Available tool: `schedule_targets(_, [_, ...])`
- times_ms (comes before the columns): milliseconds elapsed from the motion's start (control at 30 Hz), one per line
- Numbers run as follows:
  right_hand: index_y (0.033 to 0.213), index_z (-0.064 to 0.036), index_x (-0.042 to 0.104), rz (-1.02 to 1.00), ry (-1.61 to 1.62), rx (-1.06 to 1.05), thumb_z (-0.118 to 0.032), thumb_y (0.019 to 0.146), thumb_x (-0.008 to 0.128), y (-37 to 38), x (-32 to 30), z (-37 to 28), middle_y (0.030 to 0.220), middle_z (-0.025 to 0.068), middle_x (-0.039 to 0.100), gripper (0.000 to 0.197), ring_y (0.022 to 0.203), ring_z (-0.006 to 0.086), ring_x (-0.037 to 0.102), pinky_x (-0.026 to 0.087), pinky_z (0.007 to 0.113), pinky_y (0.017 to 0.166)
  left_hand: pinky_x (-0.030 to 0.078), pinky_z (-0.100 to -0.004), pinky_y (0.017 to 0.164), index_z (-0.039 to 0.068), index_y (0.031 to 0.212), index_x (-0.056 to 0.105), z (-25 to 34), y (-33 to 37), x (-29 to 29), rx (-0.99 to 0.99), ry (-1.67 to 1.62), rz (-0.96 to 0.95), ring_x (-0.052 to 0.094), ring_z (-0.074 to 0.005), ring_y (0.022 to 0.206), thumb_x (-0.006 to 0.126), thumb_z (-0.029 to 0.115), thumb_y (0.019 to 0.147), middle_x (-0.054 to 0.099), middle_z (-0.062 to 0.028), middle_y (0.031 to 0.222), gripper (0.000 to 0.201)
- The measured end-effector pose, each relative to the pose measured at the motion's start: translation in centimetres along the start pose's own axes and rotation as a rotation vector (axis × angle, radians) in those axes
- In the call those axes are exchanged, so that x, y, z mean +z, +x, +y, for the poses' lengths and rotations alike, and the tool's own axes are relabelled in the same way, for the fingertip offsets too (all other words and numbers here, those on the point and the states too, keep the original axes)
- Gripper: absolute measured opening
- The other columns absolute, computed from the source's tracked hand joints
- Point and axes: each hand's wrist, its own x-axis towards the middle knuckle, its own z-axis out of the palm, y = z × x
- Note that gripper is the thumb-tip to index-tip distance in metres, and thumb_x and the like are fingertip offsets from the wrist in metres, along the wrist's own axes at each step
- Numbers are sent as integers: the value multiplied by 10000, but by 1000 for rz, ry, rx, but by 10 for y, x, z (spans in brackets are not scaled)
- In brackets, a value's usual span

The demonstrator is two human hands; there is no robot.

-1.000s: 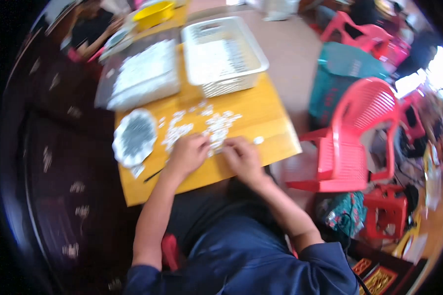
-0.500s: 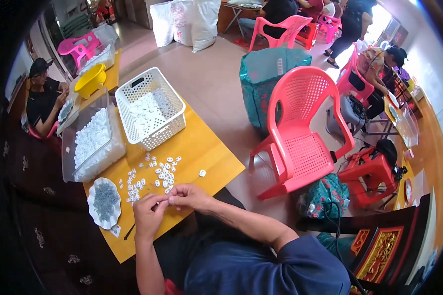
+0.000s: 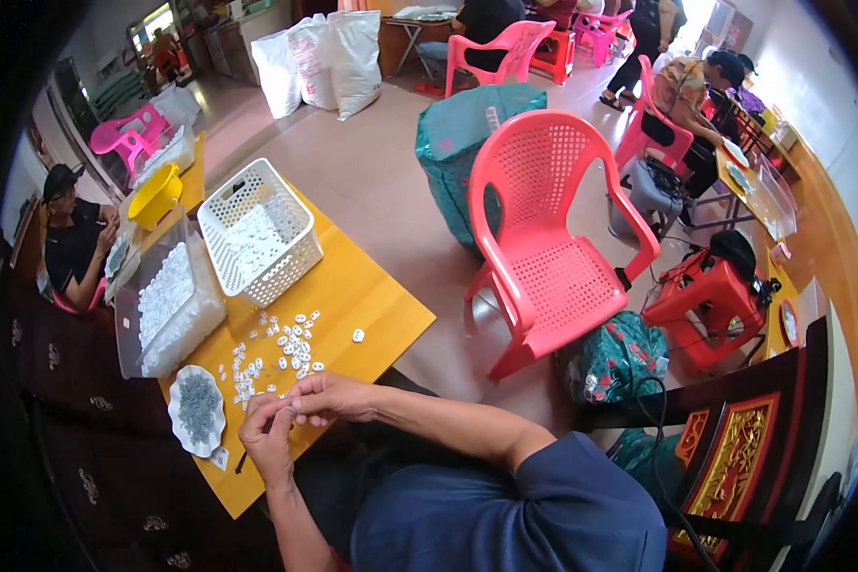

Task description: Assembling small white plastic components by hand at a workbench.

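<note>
My left hand (image 3: 269, 437) and my right hand (image 3: 332, 397) meet at the front edge of the yellow table (image 3: 377, 315), fingertips pinched together. Whatever lies between them is too small and covered to make out. Just beyond the fingers spread several small white oval pieces (image 3: 298, 348) with dark marks, and smaller white pieces (image 3: 246, 370) sit to their left. One white piece (image 3: 357, 336) lies apart on the right. Left of my hands stands a white scalloped dish (image 3: 217, 419) heaped with tiny grey parts (image 3: 198, 405).
A white perforated basket (image 3: 291, 265) and a clear bin (image 3: 129, 334), both with white pieces, stand farther back. Behind them is a yellow basin (image 3: 155, 195). A pink armchair (image 3: 558, 286) and a green bag (image 3: 448, 143) stand to the right. Other people sit working at the left and right.
The whole view has swung, so the table and chair appear farther left. Both hands stay pinched together at the table's edge, with a slight shift of the fingers.
</note>
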Motion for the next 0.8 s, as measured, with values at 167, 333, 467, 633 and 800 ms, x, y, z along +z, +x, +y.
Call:
schedule_targets(167, [1018,-96,666,31,21,-22,-251,1017,645,1,-2,1,815,-21,657,157,652,46,570,466,181,600,450,-236,694,-21,934,753,0,-1,4,159,179,-7,575,-119,794,734,-85,831,601,-24,852,123])
schedule_targets(333, [982,-100,662,99,-8,-52,-241,1004,644,1,-2,1,801,-24,650,144,646,45,558,453,180,591,449,-226,686,-26,973,736,-4,-5,10,125,144,14,575,-106,788,722,-75,858,612,-28,845,126])
schedule_targets(467, [932,-113,652,161,-81,-83,-252,985,642,3,-2,1,788,-29,643,149,630,47,539,437,192,573,447,-235,649,-36,946,700,-8,0,12,160,215,47,574,-103,741,705,-62,879,614,-37,826,72])
schedule_targets(633, [948,-109,661,189,-112,-99,-242,986,653,3,-7,1,823,-21,662,139,652,48,543,445,189,600,444,-245,617,-30,916,672,-3,7,15,294,433,30,565,-96,702,682,-39,898,620,-38,807,23])
schedule_targets(800, [1030,-89,648,248,-142,-189,-244,998,650,17,-16,14,900,-6,689,158,701,57,585,476,202,630,449,-256,615,-21,913,662,-18,9,7,176,351,91,559,-94,692,665,-20,911,633,-30,809,4])
